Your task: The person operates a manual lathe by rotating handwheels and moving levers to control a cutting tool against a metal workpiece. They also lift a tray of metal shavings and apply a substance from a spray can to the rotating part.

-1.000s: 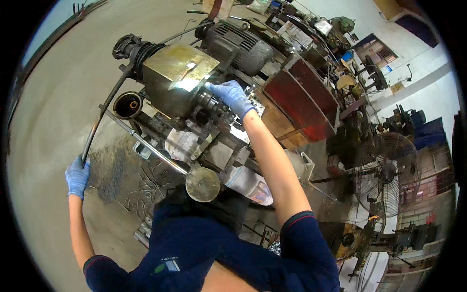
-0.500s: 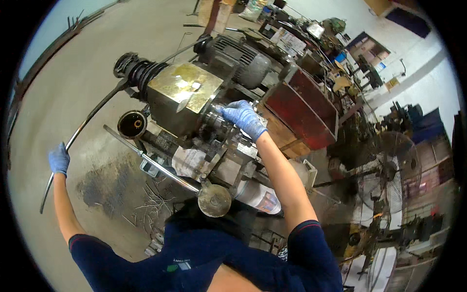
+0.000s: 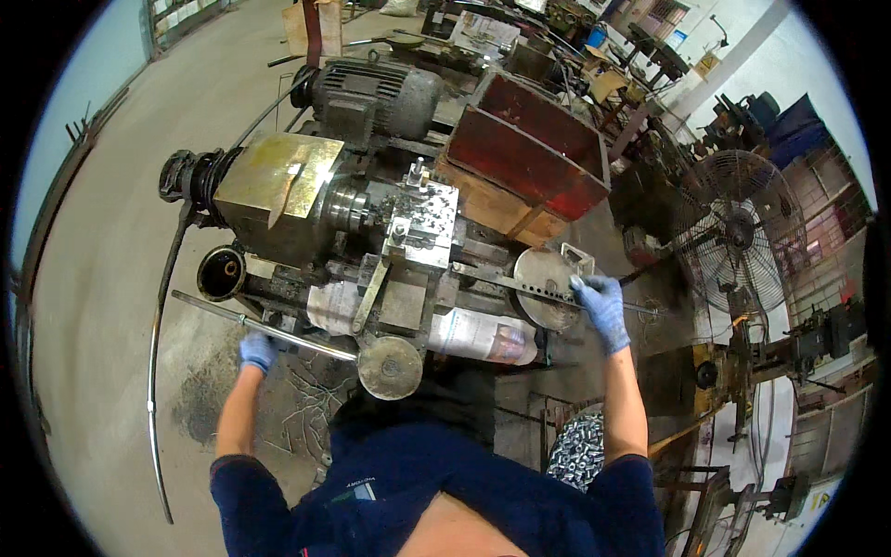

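Observation:
My right hand (image 3: 603, 311), in a blue glove, is closed around the right end of a flat metal bar with a row of holes (image 3: 497, 278). This bar reaches right from the machine, across a large round disc (image 3: 543, 269). My left hand (image 3: 257, 351), also gloved, hangs just below a slanting metal rod (image 3: 297, 339); its fingers are blurred, and I cannot tell whether they touch the rod. A shiny metal block spotted with dark chips (image 3: 432, 218) stands beside the round chuck (image 3: 348, 209). A smaller disc (image 3: 390, 369) sits at the rod's near end.
The long curved lever (image 3: 154, 371) hangs at the left of the brass-topped housing (image 3: 278, 176). Behind are a motor (image 3: 367, 97) and a red box (image 3: 529, 162). A large fan (image 3: 738, 227) stands at the right. Small metal parts fill a container (image 3: 577, 450) by my right arm.
My left hand has let go of the long curved lever and moved right, near the rod. My right hand has left the chuck area and moved right and down onto the flat bar.

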